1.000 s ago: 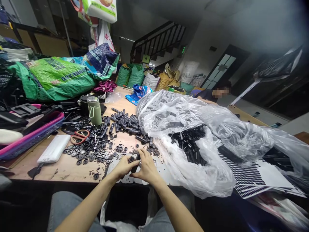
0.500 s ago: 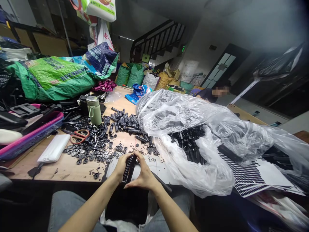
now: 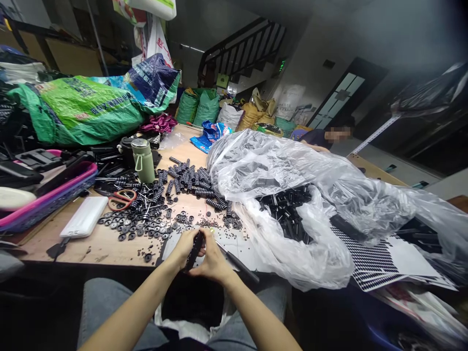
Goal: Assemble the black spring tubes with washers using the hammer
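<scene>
Just over the table's front edge, a black oblong plastic part (image 3: 193,251) stands slanted between both my hands. My left hand (image 3: 185,247) is closed on its left side. My right hand (image 3: 215,261) grips it from the other side, thumb near the lower end and fingers at the top and behind. Its exact kind is not clear. Beneath and beyond the hands lies a white sheet (image 3: 234,248), with a dark rod (image 3: 237,263) slanting across it. Tiny dark pieces (image 3: 204,222) are scattered just past my fingertips.
Small black discs (image 3: 135,226) and black-and-white patterned cylinders (image 3: 188,178) cover the middle. Nearby are orange-handled scissors (image 3: 122,200), a green flask (image 3: 143,161) and a white box-shaped device (image 3: 84,218). Clear plastic bags (image 3: 263,163) of black parts fill the right. A person (image 3: 325,138) sits beyond.
The black part has turned in my hands: its white-marked face was showing and now a dark side shows. My right fingers have curled in behind it. The view has shifted slightly.
</scene>
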Motion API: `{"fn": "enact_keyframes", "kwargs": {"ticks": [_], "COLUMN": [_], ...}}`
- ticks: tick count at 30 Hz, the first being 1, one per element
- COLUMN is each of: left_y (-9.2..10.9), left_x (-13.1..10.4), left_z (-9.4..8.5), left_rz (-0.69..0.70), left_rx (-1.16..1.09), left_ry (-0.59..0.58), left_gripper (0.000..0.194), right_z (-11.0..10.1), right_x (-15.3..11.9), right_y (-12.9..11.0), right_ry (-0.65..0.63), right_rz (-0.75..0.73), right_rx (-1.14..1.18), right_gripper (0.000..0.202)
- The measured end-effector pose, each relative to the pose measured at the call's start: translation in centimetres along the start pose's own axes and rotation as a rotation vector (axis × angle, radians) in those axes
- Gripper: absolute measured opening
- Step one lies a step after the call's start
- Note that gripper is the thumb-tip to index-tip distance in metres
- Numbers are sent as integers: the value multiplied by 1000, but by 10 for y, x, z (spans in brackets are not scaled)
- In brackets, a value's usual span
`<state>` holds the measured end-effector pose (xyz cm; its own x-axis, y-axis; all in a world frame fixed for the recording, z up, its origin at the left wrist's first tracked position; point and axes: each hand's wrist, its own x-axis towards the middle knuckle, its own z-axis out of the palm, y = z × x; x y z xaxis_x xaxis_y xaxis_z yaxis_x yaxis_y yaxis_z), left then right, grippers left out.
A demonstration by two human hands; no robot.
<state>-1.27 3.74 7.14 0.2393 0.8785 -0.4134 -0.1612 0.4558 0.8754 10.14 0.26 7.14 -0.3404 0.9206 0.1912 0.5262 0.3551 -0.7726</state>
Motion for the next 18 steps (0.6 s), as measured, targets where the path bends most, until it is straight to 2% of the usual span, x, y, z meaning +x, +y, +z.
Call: {"fn": "enact_keyframes", "kwargs": {"ticks": [2, 5, 8, 10, 14, 16, 18], "left_y": [-10, -33, -55, -64, -68, -66, -63], "left_x": [0, 0, 4, 9, 14, 15, 14], "left_z": [-4, -12, -24, -34, -48, -48, -45], "left_rz": [185, 505, 643, 688, 813, 867, 884], "left_rx": [228, 709, 1077, 1225, 1338, 1356, 1404], "left_ry": [52, 153, 191, 167, 60, -6, -33], "left_gripper": [31, 39, 43, 40, 43, 46, 49], "right_z": [13, 31, 34, 22, -19, -36, -45], "right_x": [2, 4, -3, -15, -40, -46, -48], "right_y": [11, 28, 42, 51, 65, 62, 53], "right_ry": [41, 115, 119, 144, 176, 141, 142], "right_rz": [31, 53, 90, 196, 438, 476, 480], "right_rx": [-48, -168, -300, -421, -667, -664, -574], "right_gripper": [100, 84, 78, 74, 17, 20, 27]}}
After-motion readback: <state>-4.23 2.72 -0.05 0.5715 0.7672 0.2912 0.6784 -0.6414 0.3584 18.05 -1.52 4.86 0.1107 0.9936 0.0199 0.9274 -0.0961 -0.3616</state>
